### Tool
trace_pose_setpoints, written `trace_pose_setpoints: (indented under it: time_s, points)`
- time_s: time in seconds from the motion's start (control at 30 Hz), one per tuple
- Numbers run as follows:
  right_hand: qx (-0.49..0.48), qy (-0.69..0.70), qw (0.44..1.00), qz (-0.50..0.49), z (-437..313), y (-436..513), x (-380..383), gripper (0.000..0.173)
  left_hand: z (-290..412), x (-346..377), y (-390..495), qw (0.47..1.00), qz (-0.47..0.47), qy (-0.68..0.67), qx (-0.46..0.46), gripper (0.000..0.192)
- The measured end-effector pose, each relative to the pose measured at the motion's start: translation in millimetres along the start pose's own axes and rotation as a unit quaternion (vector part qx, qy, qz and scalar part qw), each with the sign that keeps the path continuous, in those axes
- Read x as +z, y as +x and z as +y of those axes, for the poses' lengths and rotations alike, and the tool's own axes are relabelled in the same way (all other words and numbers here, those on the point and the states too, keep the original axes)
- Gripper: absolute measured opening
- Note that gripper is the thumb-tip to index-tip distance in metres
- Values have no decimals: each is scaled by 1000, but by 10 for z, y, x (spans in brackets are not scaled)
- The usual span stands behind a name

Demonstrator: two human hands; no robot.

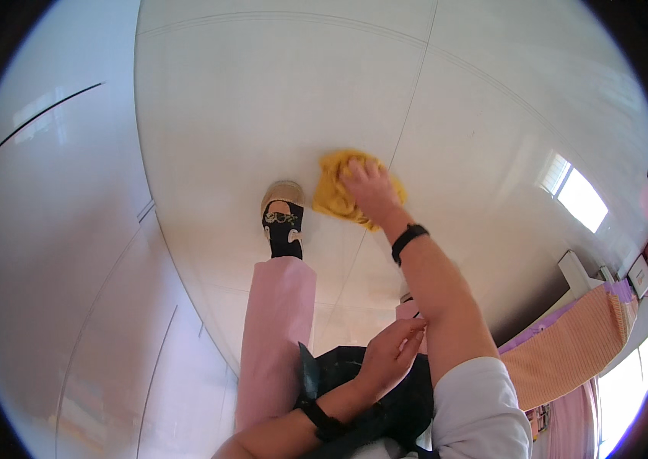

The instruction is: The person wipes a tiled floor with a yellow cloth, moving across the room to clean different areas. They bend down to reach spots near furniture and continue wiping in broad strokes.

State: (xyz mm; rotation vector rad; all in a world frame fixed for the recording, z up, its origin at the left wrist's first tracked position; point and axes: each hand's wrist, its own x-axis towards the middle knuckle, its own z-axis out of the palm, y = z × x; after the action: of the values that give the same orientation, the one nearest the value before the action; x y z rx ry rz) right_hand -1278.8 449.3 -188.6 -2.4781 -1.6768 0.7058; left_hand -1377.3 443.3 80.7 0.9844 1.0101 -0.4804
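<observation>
My right hand [371, 186] presses down on a crumpled yellow cloth [338, 192] that lies on the pale tiled floor [278, 103]. The fingers are spread over the cloth, and a black band circles that wrist. Nearer my body, my left hand [394, 350] is bent with its fingers curled beside my right forearm. Whether it grips anything is not plain, though a thin dark strip shows by the fingertips. Left of the cloth is my foot in a black and tan shoe [285, 229], below a pink trouser leg [277, 310].
Glossy white cabinet fronts [60, 229] run along the left. At the lower right stands a bed or bench with an orange striped cover [565, 350], near a pink curtain [573, 421]. A window's reflection shows on the floor at right. My other foot is mostly hidden behind my right arm.
</observation>
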Motion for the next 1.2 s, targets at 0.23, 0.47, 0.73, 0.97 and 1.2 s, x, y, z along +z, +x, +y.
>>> trace_pose_setpoints:
  time_s: [0.23, 0.47, 0.73, 0.97, 1.2]
  points:
    - [171, -1, 985, -22, 132, 311, -148, 47, -3, 4, -19, 1000, -5, -3, -14, 16]
    - [128, -32, 990, 41, 120, 155, -172, 46, 22, 70, -25, 999, 5, -53, -6, 23]
    - [115, -63, 987, -89, -244, -243, 29, 54, -20, 41, -38, 996, 39, -58, 60, 17]
    - [221, -50, 973, -47, 91, 397, -124, 45, -106, 6, -45, 989, 75, -79, 96, 16]
    - [193, -41, 972, -128, -81, -287, -49, 48, -71, 14, -66, 984, 68, -140, 82, 16]
